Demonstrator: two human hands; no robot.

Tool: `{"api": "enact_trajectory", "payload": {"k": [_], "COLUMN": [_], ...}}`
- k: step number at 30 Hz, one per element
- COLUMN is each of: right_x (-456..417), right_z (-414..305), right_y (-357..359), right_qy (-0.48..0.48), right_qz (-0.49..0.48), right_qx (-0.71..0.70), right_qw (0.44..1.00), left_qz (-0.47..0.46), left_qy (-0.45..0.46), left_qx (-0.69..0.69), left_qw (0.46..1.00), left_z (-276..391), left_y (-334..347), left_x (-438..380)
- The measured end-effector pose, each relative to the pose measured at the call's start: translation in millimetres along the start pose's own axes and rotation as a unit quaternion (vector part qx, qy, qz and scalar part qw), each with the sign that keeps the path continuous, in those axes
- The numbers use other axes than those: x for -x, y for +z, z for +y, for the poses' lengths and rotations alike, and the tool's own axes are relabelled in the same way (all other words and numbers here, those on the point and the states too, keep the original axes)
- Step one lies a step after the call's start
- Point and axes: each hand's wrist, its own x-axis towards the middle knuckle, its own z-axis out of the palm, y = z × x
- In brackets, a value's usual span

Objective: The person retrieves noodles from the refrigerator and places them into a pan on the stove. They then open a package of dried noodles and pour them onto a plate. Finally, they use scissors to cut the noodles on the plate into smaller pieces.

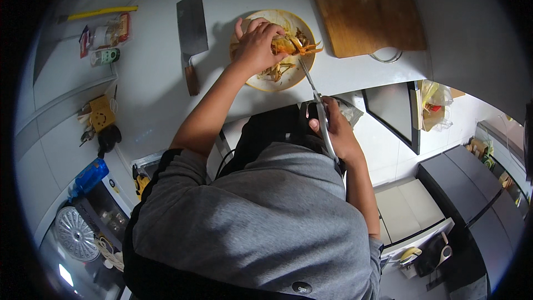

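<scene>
A plate with a yellow rim (297, 81) lies on the white counter, smeared with orange residue. Over it, my left hand (263, 43) grips an orange crab (287, 45) between thumb and fingers; the crab's legs point right, past the rim. Loose crab legs (275, 71) lie on the plate below. My right hand (338, 127) is wrapped around the grey handles of kitchen scissors (318, 98). Their blades point up towards the crab, with the tips over the plate's right side, apart from the legs. How wide the blades are parted I cannot tell.
A cleaver (192, 33) with a wooden handle lies left of the plate. To the right is a wooden cutting board (366, 12). Seasoning containers (106, 56) stand at far left by a yellow strip-like object (102, 11). Below the counter, a cabinet door (393, 110) stands ajar.
</scene>
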Motion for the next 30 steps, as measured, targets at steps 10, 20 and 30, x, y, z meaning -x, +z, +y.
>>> {"api": "enact_trajectory", "payload": {"k": [10,20,30], "right_x": [-20.0,-31.0,-39.7], "right_z": [-16.7,-32.4,-43.1], "right_y": [7.4,11.7,26.7], "right_qy": [0.001,-0.007,-0.011], "right_qz": [-0.012,-0.017,0.003], "right_qx": [0.006,-0.066,-0.017], "right_qw": [1.000,0.998,1.000], "left_qz": [0.153,0.220,0.150], "left_qy": [0.022,0.080,-0.016], "left_qx": [0.003,-0.002,0.033], "left_qw": [0.988,0.972,0.988], "left_z": [-6.0,0.3,7.8], "left_y": [-9.5,-37.8,-37.9], "left_x": [0.9,-2.5,8.2]}}
